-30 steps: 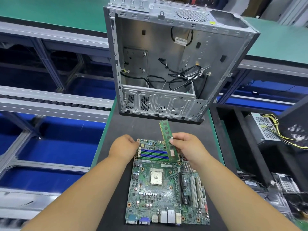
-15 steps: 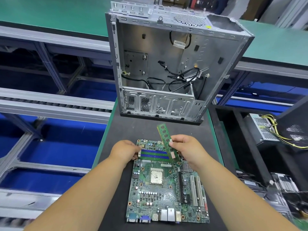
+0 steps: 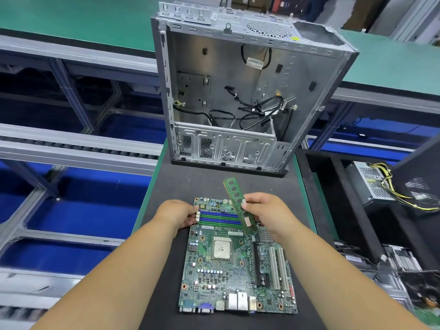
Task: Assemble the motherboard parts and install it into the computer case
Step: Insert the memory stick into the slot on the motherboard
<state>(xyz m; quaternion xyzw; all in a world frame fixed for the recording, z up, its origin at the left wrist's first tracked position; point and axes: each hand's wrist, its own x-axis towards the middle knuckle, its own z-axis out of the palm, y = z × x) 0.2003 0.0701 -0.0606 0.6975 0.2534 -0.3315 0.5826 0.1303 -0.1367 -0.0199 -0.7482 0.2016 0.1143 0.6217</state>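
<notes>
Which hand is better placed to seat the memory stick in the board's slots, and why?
The right hand: it already pinches the memory stick above the slots. The left hand rests at the motherboard edge.

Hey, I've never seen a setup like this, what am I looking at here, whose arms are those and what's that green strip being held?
There is no machine here: the single picture comes from a camera worn on a person's head, looking forward and down at their own arms. On the dark mat lies a motherboard, a green circuit board. The right hand pinches a memory stick, the green strip, tilted above the blue and green memory slots. The left hand rests at the board's far left corner, by the slot ends; its fingers are partly hidden. Beyond stands an open computer case with loose black cables inside.
</notes>
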